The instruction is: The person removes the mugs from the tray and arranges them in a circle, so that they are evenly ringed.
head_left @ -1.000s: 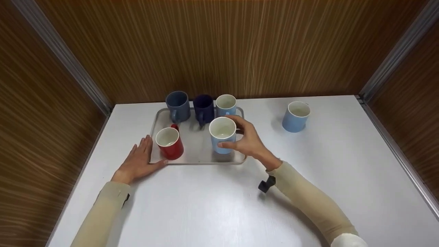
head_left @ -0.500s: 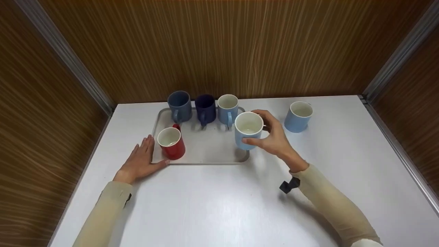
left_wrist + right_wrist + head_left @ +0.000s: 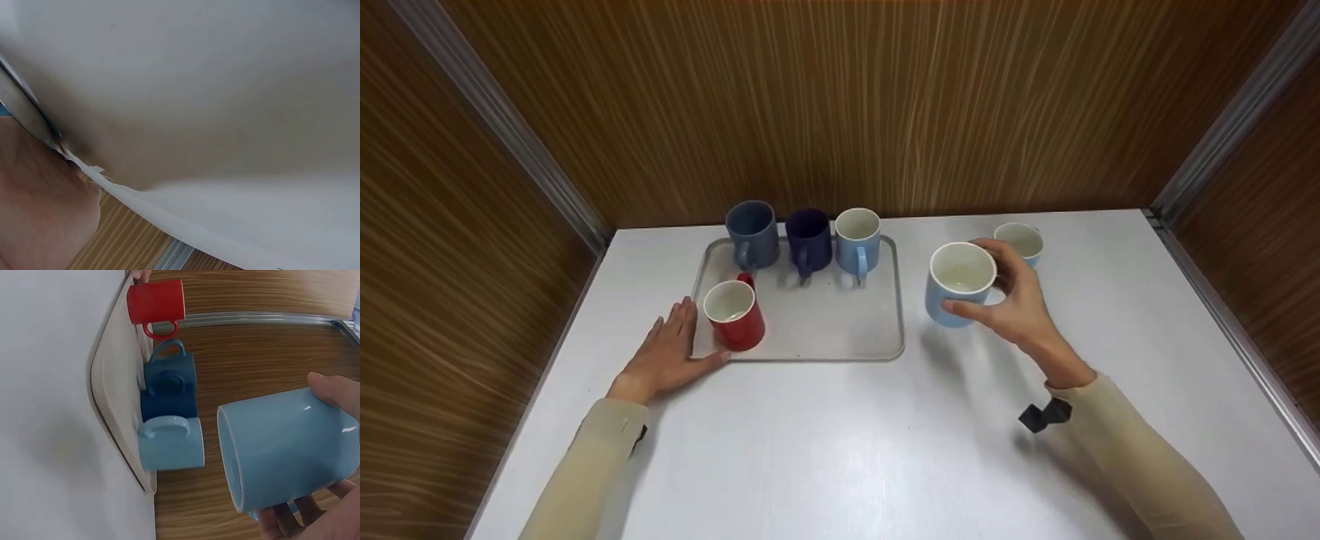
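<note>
A light blue mug [image 3: 952, 296] with a white inside hangs above the table, right of the tray; my right hand [image 3: 1020, 300] grips it round its side. The same mug [image 3: 281, 450] fills the right of the right wrist view, thumb on one side and fingers on the other. My left hand [image 3: 664, 356] rests at the near left corner of the grey tray [image 3: 825, 322], fingers straight along its edge. Beside that hand a red mug [image 3: 741, 326] stands on the tray. The left wrist view shows part of the left hand [image 3: 45, 197] against the tray edge.
Along the tray's back stand a grey-blue mug [image 3: 757, 244], a dark blue mug [image 3: 810, 244] and a light blue mug [image 3: 859, 247], handles forward. Another light blue mug [image 3: 1024, 240] is partly hidden behind my right hand. Wood-grain walls [image 3: 840, 105] enclose the white table [image 3: 810, 450].
My right hand has carried the light blue mug from over the tray to the right, past the tray's edge. The left hand stays at the tray's corner.
</note>
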`<control>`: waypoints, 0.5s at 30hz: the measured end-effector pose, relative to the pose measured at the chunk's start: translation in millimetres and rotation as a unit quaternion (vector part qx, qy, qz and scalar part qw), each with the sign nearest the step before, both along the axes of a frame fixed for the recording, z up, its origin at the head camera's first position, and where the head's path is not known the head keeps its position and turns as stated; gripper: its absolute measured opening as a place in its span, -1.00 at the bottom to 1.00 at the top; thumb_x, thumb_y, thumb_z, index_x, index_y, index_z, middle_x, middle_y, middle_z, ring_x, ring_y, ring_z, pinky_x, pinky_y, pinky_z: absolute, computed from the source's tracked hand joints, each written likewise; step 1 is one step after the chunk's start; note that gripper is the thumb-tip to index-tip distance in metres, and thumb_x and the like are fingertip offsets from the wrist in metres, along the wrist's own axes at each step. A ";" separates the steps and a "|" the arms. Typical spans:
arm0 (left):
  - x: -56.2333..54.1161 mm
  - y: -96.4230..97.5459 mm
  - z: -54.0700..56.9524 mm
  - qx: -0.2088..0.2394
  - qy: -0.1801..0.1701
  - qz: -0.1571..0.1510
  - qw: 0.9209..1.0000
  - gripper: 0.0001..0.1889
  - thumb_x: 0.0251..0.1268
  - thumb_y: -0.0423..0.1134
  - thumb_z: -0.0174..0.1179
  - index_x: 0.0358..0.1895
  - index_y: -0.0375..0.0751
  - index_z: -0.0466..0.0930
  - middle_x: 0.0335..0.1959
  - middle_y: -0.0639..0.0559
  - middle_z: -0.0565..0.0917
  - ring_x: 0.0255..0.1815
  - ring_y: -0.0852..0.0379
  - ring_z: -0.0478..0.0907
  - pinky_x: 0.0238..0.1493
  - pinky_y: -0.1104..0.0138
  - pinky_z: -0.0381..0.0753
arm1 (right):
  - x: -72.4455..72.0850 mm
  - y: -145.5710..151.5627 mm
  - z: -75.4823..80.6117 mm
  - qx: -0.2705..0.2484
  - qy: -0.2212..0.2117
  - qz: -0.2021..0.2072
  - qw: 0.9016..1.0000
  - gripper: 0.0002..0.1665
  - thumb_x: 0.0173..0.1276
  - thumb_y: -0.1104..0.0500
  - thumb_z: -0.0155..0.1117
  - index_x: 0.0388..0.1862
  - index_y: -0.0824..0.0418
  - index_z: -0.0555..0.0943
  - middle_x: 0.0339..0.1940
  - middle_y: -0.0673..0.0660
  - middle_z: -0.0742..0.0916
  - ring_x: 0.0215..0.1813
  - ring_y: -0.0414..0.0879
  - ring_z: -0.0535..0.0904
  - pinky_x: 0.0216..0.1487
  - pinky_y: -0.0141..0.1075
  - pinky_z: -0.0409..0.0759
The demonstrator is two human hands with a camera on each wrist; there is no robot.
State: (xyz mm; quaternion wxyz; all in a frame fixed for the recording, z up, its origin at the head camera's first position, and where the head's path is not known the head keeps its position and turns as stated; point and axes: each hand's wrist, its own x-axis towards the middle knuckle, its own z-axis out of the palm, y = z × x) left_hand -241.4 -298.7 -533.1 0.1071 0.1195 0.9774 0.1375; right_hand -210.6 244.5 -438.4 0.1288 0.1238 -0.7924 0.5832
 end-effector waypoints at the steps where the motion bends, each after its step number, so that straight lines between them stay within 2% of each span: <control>1: 0.1 -0.1 -0.3 0.001 0.001 -0.001 1.000 0.34 0.32 0.68 -0.06 0.75 -0.33 -0.32 0.80 -0.27 -0.24 0.82 -0.26 -0.31 0.77 -0.19 -0.28 | 1.7 4.2 0.8 0.005 0.001 -0.006 1.000 0.04 -0.02 0.35 0.78 0.47 0.22 0.50 0.29 0.15 0.67 0.26 -0.08 0.57 0.25 -0.29 0.56; 15: 2.4 -1.1 1.4 0.006 0.000 -0.003 1.000 0.34 0.33 0.67 -0.05 0.75 -0.35 -0.31 0.80 -0.27 -0.24 0.82 -0.26 -0.32 0.78 -0.17 -0.31 | 16.3 51.1 14.1 0.016 0.012 -0.062 0.998 0.01 0.04 0.41 0.72 0.49 0.23 0.48 0.28 0.10 0.68 0.25 -0.10 0.60 0.22 -0.40 0.55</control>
